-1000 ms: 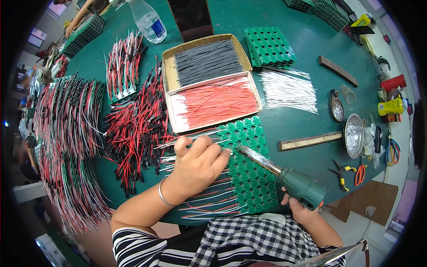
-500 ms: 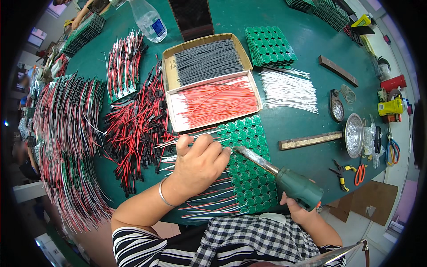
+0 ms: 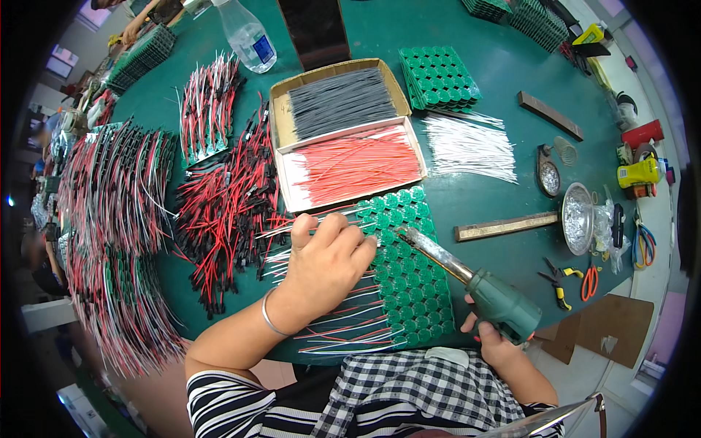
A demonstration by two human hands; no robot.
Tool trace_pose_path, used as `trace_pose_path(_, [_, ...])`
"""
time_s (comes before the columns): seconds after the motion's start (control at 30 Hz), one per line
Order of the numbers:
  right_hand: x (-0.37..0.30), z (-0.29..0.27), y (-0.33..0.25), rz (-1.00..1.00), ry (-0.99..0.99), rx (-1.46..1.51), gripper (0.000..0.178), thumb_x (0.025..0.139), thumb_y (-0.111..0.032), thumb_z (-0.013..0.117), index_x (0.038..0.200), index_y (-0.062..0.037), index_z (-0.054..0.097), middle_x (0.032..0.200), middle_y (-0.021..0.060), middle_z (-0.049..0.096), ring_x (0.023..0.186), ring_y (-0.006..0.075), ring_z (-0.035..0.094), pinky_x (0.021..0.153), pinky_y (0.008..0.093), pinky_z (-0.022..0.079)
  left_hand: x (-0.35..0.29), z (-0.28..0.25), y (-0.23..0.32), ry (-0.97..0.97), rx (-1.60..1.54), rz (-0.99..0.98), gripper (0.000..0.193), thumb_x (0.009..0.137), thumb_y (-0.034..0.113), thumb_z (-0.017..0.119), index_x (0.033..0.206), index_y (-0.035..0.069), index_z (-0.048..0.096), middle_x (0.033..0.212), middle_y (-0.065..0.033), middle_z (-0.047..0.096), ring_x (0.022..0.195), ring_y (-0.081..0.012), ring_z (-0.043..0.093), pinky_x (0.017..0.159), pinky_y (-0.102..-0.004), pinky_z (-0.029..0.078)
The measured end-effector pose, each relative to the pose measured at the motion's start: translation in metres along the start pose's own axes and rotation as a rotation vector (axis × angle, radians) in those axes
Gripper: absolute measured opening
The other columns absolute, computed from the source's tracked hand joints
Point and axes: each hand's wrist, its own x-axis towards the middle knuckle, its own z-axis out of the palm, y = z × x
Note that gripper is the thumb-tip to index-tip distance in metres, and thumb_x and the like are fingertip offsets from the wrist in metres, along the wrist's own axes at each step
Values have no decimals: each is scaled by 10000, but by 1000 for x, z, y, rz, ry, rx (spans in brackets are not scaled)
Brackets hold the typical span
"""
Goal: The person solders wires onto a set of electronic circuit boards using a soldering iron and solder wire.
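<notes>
My left hand (image 3: 325, 257) is closed, thumb and fingertips pinching a thin wire at the left edge of a green circuit-board panel (image 3: 418, 281). Its fingers hide most of that wire. Red and white wires (image 3: 343, 330) stick out leftward from the panel's left side, below and above the hand. My right hand (image 3: 491, 337) grips the green handle of a soldering gun (image 3: 504, 303). The gun's metal barrel slants up and left over the panel, its tip a short way right of my left fingertips.
Beyond the panel, a box of red wires (image 3: 358, 169) adjoins a box of black tubes (image 3: 339, 104). White wires (image 3: 471, 146) lie to their right, a metal dish (image 3: 578, 219) and pliers (image 3: 558, 283) farther right. Black-and-red leads (image 3: 226, 212) and wired boards (image 3: 117, 197) crowd the left.
The soldering gun has shifted right, and its tip has drawn away from my left fingertips. My left hand stays at nearly the same spot on the panel.
</notes>
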Motion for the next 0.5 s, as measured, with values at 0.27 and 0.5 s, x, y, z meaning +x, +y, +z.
trace_pose_path(0.27, [-15,-19,17,-67,-56,-140,359,933,-210,587,1212,10,534,959,100,625,654,185,632,664,329,512,-42,-36,-34,13,76,-185,227,715,90,694,918,193,695,810,45,596,863,-169,551,836,-386,297])
trace_pose_path(0.5, [-9,-9,6,45,58,86,294,900,-150,632,1138,19,594,758,71,647,659,158,640,667,304,512,-59,-67,-54,232,293,-392,210,723,69,723,892,190,696,783,39,599,843,-170,548,828,-372,286])
